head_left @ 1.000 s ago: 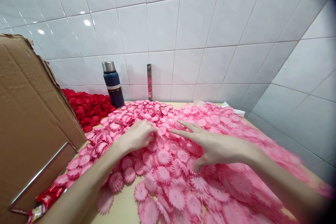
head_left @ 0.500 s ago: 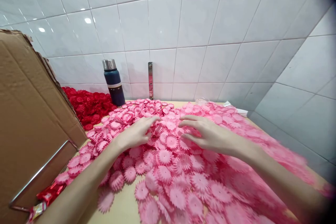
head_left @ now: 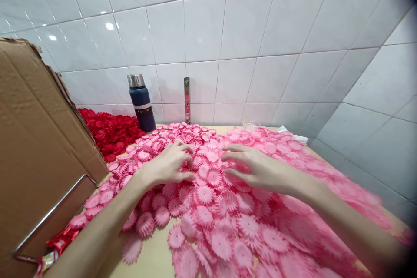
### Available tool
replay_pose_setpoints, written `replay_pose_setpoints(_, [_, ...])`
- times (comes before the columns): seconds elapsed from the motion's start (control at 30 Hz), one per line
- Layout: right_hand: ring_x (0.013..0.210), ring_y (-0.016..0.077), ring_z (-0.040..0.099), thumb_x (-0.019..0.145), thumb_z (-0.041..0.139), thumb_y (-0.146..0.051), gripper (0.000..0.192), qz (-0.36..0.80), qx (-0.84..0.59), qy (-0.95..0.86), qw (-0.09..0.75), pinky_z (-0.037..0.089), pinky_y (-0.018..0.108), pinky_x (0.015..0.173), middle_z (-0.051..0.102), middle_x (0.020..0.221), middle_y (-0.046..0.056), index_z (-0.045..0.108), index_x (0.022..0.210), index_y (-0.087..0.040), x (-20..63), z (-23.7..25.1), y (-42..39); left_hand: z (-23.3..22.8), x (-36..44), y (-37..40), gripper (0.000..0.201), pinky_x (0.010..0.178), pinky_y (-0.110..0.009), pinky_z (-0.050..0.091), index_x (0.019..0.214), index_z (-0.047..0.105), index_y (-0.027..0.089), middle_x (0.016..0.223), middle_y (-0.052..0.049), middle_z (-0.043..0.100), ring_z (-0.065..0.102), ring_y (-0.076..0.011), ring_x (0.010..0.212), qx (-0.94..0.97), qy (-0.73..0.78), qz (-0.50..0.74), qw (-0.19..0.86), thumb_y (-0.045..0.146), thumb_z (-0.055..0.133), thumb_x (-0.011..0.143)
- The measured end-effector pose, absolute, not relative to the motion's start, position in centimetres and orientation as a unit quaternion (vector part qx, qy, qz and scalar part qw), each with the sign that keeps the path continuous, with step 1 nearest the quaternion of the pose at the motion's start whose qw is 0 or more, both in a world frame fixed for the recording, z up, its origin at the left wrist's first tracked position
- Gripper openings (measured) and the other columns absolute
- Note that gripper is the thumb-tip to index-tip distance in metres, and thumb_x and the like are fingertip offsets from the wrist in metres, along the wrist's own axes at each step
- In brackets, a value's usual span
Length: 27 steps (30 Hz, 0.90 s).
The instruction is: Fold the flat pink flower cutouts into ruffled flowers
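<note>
A wide heap of pink scalloped paper discs (head_left: 205,194), with tooth-like edges, spreads over the pale yellow tabletop (head_left: 153,252). My left hand (head_left: 171,163) is at the heap's middle, its fingers curved and apart, with no disc visible in it. Facing it across a short gap, my right hand (head_left: 246,164) hovers over or rests on the discs; whether it touches them I cannot tell. Its fingers are spread and thumb apart, holding nothing. Discs under both palms are hidden.
On the left stands a cardboard box (head_left: 42,130) with a metal rod (head_left: 52,215) in front. Behind it lie a red pile of similar pieces (head_left: 110,130) and a dark blue bottle (head_left: 142,106). A tiled wall (head_left: 202,26) closes the back. Red wrappers (head_left: 61,241) lie front left.
My left hand's fingers have bent more and its thumb has swung out toward the front. My right hand has barely moved. The discs look nearly unchanged.
</note>
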State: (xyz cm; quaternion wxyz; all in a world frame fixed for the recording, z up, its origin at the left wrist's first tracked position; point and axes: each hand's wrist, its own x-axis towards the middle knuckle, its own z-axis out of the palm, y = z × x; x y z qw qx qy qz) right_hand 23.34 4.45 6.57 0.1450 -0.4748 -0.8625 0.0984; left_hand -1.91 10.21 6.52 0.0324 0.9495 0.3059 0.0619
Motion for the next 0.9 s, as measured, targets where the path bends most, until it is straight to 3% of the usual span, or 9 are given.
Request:
replay_pose_setpoints(0.1, [0.109, 0.0276, 0.059, 0.094, 0.044, -0.035, 0.03, 0.097, -0.474, -0.864, 0.143, 0.049, 0.046, 0.091, 0.055, 0.129, 0.014, 0.065, 0.107, -0.019, 23.3, 6.7, 4.4, 6.7, -1.9, 9.9, 0.012, 0.091, -0.039, 0.04, 0.076, 0.07, 0.019, 0.104, -0.007, 0.06, 0.049, -0.0258, 0.103, 0.953, 0.299, 0.034, 0.03, 0.03, 0.067, 0.08])
replay_pose_setpoints(0.23, [0.112, 0.0307, 0.058, 0.094, 0.043, -0.038, 0.032, 0.074, -0.485, -0.857, 0.16, 0.049, 0.048, 0.089, 0.058, 0.127, 0.014, 0.066, 0.106, -0.019, 23.4, 6.5, 4.5, 6.4, -1.6, 10.3, 0.018, 0.084, -0.034, 0.041, 0.078, 0.065, 0.016, 0.092, -0.007, 0.062, 0.051, -0.0219, 0.094, 0.948, 0.305, 0.085, 0.023, 0.011, 0.05, 0.087])
replay_pose_setpoints(0.4, [0.118, 0.0338, 0.053, 0.092, 0.048, -0.041, 0.031, 0.027, -0.497, -0.843, 0.202, 0.038, 0.058, 0.099, 0.064, 0.121, 0.011, 0.067, 0.104, -0.02, 23.2, 6.3, 4.5, 7.7, -1.6, 10.1, 0.019, 0.07, -0.029, 0.042, 0.082, 0.057, 0.015, 0.084, -0.004, 0.061, 0.054, -0.0166, 0.078, 0.923, 0.329, 0.169, 0.108, 0.018, 0.043, 0.094])
replay_pose_setpoints(0.53, [0.11, 0.0254, 0.061, 0.09, 0.053, -0.041, 0.04, 0.109, -0.477, -0.819, 0.298, 0.049, 0.042, 0.094, 0.067, 0.119, 0.008, 0.06, 0.124, -0.02, 22.0, 7.2, 3.7, 8.8, -1.0, 8.7, 0.018, 0.068, -0.026, 0.045, 0.09, 0.056, 0.016, 0.086, -0.002, 0.061, 0.056, -0.0137, 0.078, 0.863, 0.311, 0.265, 0.296, 0.029, 0.044, 0.096])
replay_pose_setpoints(0.67, [0.087, 0.0194, 0.069, 0.091, 0.055, -0.036, 0.024, 0.172, -0.427, -0.805, 0.375, 0.055, 0.031, 0.076, 0.075, 0.097, 0.003, 0.071, 0.105, -0.026, 21.0, 8.5, 2.7, 9.1, 0.0, 7.4, 0.018, 0.072, -0.028, 0.05, 0.094, 0.057, 0.017, 0.087, -0.002, 0.061, 0.061, -0.0145, 0.082, 0.799, 0.281, 0.314, 0.43, 0.032, 0.049, 0.094])
replay_pose_setpoints(0.8, [0.082, 0.019, 0.069, 0.088, 0.06, -0.036, 0.021, 0.214, -0.433, -0.776, 0.406, 0.056, 0.031, 0.071, 0.074, 0.094, 0.002, 0.073, 0.101, -0.028, 20.9, 9.3, 2.2, 9.0, 0.8, 6.9, 0.018, 0.079, -0.03, 0.052, 0.099, 0.062, 0.016, 0.098, -0.005, 0.064, 0.064, -0.0166, 0.09, 0.773, 0.249, 0.354, 0.463, 0.029, 0.062, 0.087])
replay_pose_setpoints(0.9, [0.082, 0.0191, 0.069, 0.087, 0.062, -0.037, 0.021, 0.231, -0.434, -0.763, 0.42, 0.056, 0.031, 0.072, 0.074, 0.093, 0.003, 0.073, 0.101, -0.027, 21.0, 9.4, 2.2, 8.7, 1.1, 6.8, 0.015, 0.078, -0.03, 0.054, 0.094, 0.064, 0.015, 0.092, -0.004, 0.065, 0.065, -0.0169, 0.088, 0.756, 0.245, 0.395, 0.46, 0.026, 0.066, 0.084])
